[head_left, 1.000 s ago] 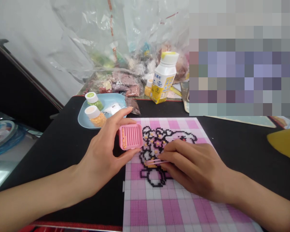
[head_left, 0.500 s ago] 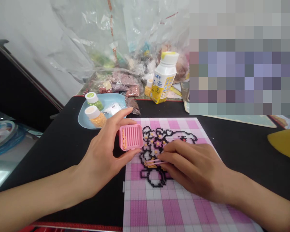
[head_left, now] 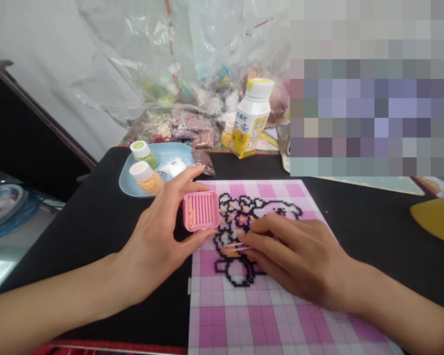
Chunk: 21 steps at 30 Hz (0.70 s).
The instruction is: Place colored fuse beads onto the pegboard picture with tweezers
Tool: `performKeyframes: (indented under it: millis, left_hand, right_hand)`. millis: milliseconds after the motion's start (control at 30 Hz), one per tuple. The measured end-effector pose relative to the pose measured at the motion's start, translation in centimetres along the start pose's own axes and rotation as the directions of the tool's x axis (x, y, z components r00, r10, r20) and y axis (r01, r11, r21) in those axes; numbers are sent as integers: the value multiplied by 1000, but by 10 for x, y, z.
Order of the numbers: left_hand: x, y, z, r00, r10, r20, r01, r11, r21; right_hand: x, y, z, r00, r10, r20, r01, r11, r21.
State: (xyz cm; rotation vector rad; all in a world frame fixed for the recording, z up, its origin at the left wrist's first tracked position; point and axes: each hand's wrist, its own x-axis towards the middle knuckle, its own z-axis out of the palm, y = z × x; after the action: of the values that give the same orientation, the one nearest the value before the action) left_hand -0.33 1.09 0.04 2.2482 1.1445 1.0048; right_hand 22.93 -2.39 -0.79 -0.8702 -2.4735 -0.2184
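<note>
Your left hand [head_left: 153, 231] is grasping a pink ridged bead tray [head_left: 204, 209] just left of the black-outlined bead design [head_left: 240, 219], while your right hand [head_left: 299, 256] is pinching pink tweezers [head_left: 243, 248], their tips pointing at the design's orange bead patch [head_left: 233, 254] on the pink-and-white checkered pegboard [head_left: 240, 320].

I note moderate, diffuse light; its source I cannot place. Glare streaks the plastic bag [head_left: 207, 44]. The table [head_left: 107, 212] reads near-black. The checkered board [head_left: 244, 320] dims beneath my right forearm [head_left: 385, 291]. Beads [head_left: 232, 253] near my right fingers [head_left: 259, 237] appear soft. Wide-angle stretch marks the edges; coarse mosaic obscures the upper right.
</note>
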Motion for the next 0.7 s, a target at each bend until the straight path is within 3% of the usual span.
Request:
performKeyframes:
  millis: [500,700]
  left_hand:
    - [-2,0,-1,1000,-17,9,18,999,-35]
    - [-6,-2,1,996,-18,86,29,991,-129]
  right_hand:
    - [-2,0,-2,999,0,-42,0,1000,9]
    - [-5,-1,-1,994,35,-101,-34,999,12]
